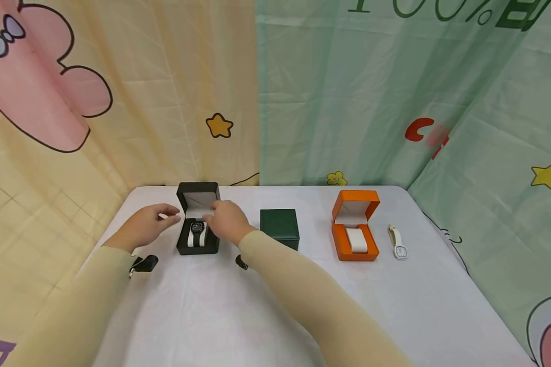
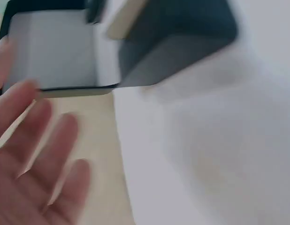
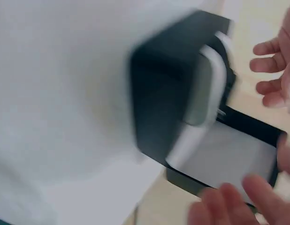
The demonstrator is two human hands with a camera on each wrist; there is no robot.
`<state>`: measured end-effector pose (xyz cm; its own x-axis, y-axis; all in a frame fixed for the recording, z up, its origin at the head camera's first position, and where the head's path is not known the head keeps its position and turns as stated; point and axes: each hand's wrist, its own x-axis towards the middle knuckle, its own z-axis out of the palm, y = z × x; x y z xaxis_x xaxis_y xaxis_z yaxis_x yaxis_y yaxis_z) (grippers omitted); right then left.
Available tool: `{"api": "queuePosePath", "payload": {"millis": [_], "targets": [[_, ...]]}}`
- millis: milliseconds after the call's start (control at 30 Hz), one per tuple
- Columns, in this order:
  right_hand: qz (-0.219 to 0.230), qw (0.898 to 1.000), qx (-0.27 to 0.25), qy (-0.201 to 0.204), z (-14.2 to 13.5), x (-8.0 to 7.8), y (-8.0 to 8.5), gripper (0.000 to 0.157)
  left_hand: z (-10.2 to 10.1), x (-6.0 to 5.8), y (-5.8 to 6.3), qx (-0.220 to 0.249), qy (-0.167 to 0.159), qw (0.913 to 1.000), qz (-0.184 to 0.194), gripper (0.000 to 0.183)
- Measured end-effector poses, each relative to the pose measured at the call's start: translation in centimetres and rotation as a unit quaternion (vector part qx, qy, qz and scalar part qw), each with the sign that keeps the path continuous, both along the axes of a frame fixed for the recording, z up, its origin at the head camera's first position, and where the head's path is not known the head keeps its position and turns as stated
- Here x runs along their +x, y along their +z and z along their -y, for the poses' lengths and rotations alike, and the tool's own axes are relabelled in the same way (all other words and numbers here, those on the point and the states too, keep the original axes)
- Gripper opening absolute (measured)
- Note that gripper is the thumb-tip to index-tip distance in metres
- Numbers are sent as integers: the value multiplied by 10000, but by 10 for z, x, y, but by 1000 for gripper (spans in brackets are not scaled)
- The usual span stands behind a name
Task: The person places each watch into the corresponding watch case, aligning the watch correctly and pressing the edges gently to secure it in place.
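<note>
A black watch box [image 1: 197, 250] stands with its lid [image 1: 198, 187] raised at the left back of the table. In it, a black watch [image 1: 196, 228] is wrapped round a white cushion [image 1: 190, 240]. My left hand [image 1: 146, 225] hovers just left of the box, its fingers loosely extended and nothing in them. On the other side, my right hand [image 1: 229, 222] has its fingertips close to the right edge of the lid and overlaps the box there. Both wrist views are blurred; the right wrist view shows the right hand's fingers [image 3: 225, 206] spread beside the lid's pale lining [image 3: 234, 154].
A closed dark green box [image 1: 279, 223] sits right of the right hand, partly behind that forearm. Farther right is an open orange box [image 1: 355, 255] with a white cushion [image 1: 356, 240]. A white-strapped watch [image 1: 399, 251] lies beside it. Printed curtains [image 1: 330, 102] rise behind the table.
</note>
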<state>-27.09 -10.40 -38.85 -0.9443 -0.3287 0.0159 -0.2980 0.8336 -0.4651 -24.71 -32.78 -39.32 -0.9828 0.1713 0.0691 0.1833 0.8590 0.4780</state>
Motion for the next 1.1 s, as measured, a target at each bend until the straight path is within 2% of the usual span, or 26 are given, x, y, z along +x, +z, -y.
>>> {"api": "queuePosePath", "payload": {"millis": [100, 167, 233, 367, 467, 567, 833, 1000, 1100], "targets": [[-276, 9962, -734, -386, -6, -11, 19, 40, -1, -10, 13, 398, 524, 9960, -608, 47], [-308, 9928, -986, -609, -9, -20, 29, 41, -4, -18, 21, 637, 743, 9926, -714, 52], [-256, 9917, -1023, -734, -11, -28, 36, 43, -10, -26, 27, 771, 791, 9920, -614, 59], [57, 9960, -746, -492, -10, -41, 37, 49, -19, -36, 34, 747, 739, 9944, -108, 67], [231, 9977, -608, -196, -7, -43, 34, 49, -20, -37, 37, 1060, 583, 9921, 333, 63], [301, 9974, -644, -131, -6, -42, 32, 47, -20, -37, 38, 1512, 410, 9855, 648, 55], [644, 9868, -1469, -239, -10, -44, 24, 43, -17, -38, 33, 2036, 250, 9751, 838, 50], [540, 9889, -1372, -202, -11, -44, 26, 41, -13, -36, 32, 2049, 107, 9753, 820, 50], [610, 9879, -1410, -200, -10, -42, 28, 40, -10, -36, 31, 1922, 113, 9782, 781, 51]]}}
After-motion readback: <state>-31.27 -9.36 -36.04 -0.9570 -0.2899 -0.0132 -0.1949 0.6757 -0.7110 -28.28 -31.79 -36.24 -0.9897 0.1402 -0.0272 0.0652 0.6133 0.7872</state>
